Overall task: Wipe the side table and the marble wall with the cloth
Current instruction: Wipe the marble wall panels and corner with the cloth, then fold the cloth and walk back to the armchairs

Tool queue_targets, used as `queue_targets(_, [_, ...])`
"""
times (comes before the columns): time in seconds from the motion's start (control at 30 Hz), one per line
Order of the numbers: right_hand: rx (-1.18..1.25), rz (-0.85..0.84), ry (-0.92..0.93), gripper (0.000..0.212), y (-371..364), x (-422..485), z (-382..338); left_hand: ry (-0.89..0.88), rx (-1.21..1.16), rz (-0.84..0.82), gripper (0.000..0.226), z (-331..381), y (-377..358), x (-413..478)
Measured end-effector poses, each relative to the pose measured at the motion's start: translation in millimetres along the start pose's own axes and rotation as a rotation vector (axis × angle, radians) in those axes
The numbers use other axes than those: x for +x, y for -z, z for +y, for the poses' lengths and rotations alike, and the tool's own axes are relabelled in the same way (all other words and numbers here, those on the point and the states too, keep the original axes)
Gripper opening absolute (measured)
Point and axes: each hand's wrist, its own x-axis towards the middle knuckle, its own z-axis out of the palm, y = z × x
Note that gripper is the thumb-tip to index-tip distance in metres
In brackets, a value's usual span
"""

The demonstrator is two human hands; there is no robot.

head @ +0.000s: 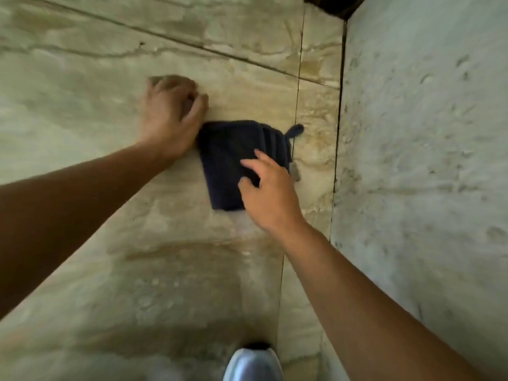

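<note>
Pressing a Dark Cloth to the Marble

Bracing against the marble wall [82, 111], the left hand [171, 116] sits at the left of the scene with its fingers curled loosely inward and the heel of the palm on the stone. It grips nothing, though its lower edge touches the cloth's left side. My guess is that it is there to steady the body while the other arm works.

Just to its right, the cloth [231, 160] lies flat on the veined beige stone, folded into a thick dark pad with a small loop sticking out at its upper right corner. Folding likely gives a firm, even face for wiping.

Further right, the right hand [268, 193] covers the cloth's lower right part. Its fingers are spread and nearly straight, fingertips [258, 154] pressing on the fabric rather than pinching it, which suits sliding the pad across the surface.

Beyond a dark vertical joint, a rougher grey wall [426, 160] fills the right side. A shoe [254, 364] shows at the bottom edge.
</note>
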Motion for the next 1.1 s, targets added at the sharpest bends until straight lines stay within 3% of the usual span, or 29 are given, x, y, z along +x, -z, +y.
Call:
queue_targets(0.1, [0.048,-0.085,-0.022,0.047,-19.3,-37.8,3.6,0.039,0.183,-0.122,0.058,-0.3,-1.6,-97.9])
queue_targets(0.17, [0.319,0.003,-0.185,0.054,-27.1,-52.0,6.9,0.146,0.281,-0.14,0.054,6.4,-5.2,-137.7])
queue_targets(0.2, [0.444,0.06,-0.268,0.061,-31.2,-62.6,5.6,0.203,0.272,-0.127,0.042,8.3,-5.3,-156.0])
queue_targets(0.27, [0.53,0.193,-0.407,0.084,-36.0,-76.4,9.4,0.336,0.087,-0.132,0.01,18.9,-6.0,-180.2])
queue_targets(0.33, [0.474,0.18,-0.521,0.101,-43.8,-88.4,15.4,0.494,-0.139,-0.158,0.01,26.7,-9.0,-197.9])
queue_targets(0.4, [0.441,0.016,-0.584,0.085,-55.8,-116.2,21.2,0.77,-0.427,-0.207,0.003,35.1,-5.9,-226.5])
queue_targets(0.47, [0.517,-0.082,-0.692,0.044,-61.7,-149.0,22.6,1.019,-0.625,-0.327,0.028,49.9,-0.2,-253.0])
queue_targets(0.5, [0.596,-0.119,-0.761,0.031,-59.2,-177.2,17.9,1.059,-0.636,-0.388,0.036,60.0,13.6,-274.2])
queue_targets(0.63, [0.899,-0.09,-0.974,0.018,-30.8,-275.8,-5.8,1.141,-0.658,-0.456,0.041,95.0,75.8,-327.9])
queue_targets(0.73, [1.079,-0.062,-1.037,0.016,15.3,-355.8,-48.0,1.198,-0.725,-0.511,0.024,134.6,162.3,-368.4])
queue_targets(0.93, [1.249,-0.14,-0.816,0.014,153.7,-541.7,-214.0,1.052,-0.755,-0.745,0.016,275.0,403.5,-435.8])
queue_targets(1.1, [1.255,-0.103,-0.704,0.019,218.7,-667.3,-302.4,0.923,-0.773,-0.739,0.009,356.0,528.4,-490.7])
